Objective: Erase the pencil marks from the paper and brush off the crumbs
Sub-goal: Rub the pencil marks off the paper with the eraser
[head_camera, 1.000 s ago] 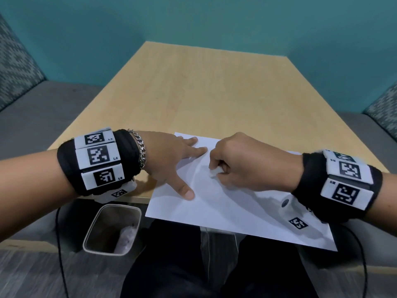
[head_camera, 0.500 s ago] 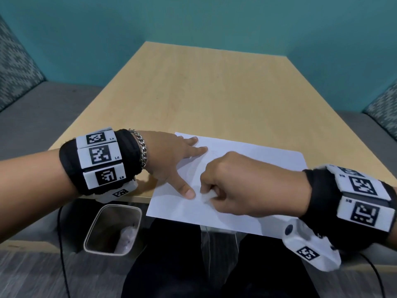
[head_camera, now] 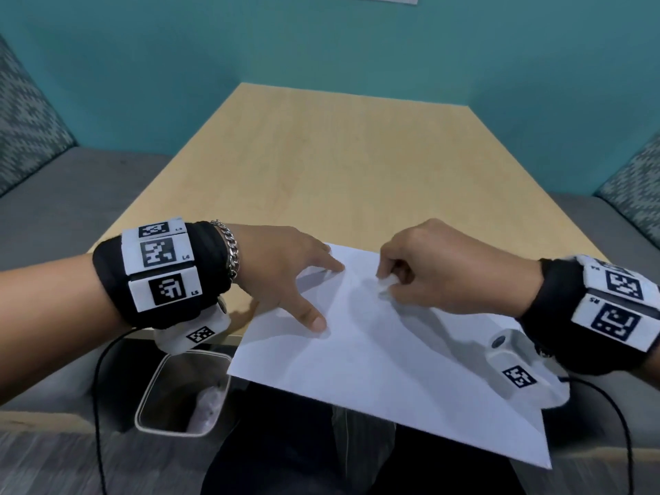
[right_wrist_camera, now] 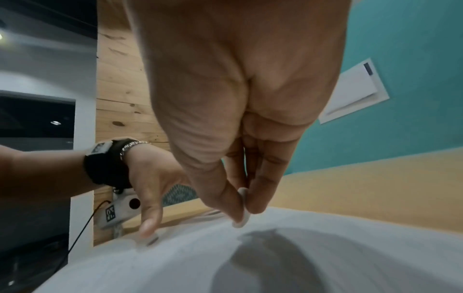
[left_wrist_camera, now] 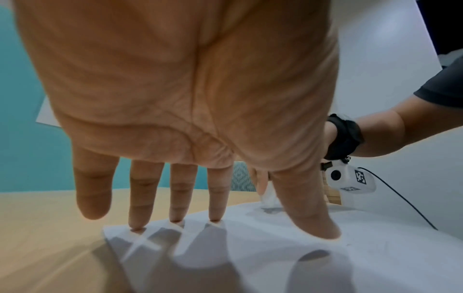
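Observation:
A white sheet of paper (head_camera: 375, 355) lies at the near edge of the wooden table (head_camera: 339, 166), its front part hanging over the edge. My left hand (head_camera: 285, 273) presses the paper's far left corner flat with straight, spread fingers (left_wrist_camera: 215, 198) and thumb. My right hand (head_camera: 428, 269) pinches a small white eraser (head_camera: 385, 282) between thumb and fingertips, its lower end touching the paper (right_wrist_camera: 300, 257). In the right wrist view the eraser (right_wrist_camera: 243, 210) stands on edge on the sheet. No pencil marks or crumbs are plain to see.
A clear plastic bin (head_camera: 182, 391) with some paper scraps stands on the floor below the table's left front corner. Grey bench seats (head_camera: 71, 194) flank the table. Cables hang from both wrist cameras.
My right hand with the eraser went toward me and to the left over the paper, then back away to the upper middle. My left hand stayed put on the corner.

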